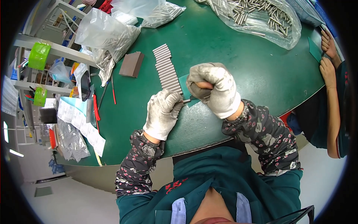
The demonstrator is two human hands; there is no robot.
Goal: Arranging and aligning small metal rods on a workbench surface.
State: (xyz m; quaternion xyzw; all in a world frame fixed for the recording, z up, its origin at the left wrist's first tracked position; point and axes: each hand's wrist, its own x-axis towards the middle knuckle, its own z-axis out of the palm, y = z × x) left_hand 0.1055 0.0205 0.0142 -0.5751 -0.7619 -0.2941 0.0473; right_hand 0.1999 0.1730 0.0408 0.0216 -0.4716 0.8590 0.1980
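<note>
Both my hands wear grey-white work gloves. My left hand (163, 112) lies on the green table (231, 63) and pinches the near end of a small metal rod (186, 100). My right hand (214, 87) is fisted around a folded teal abrasive sheet (184, 83) and presses it against that rod. A tidy row of several metal rods (166, 69) lies side by side just beyond my left hand.
A brown block (131, 64) rests left of the rod row. Clear plastic bags of rods (112, 35) (261, 16) sit at the back. Red-handled tools (96, 108), papers (80, 121) and shelving (41, 56) crowd the left edge. Another person's bare hands (327, 63) work at the right edge.
</note>
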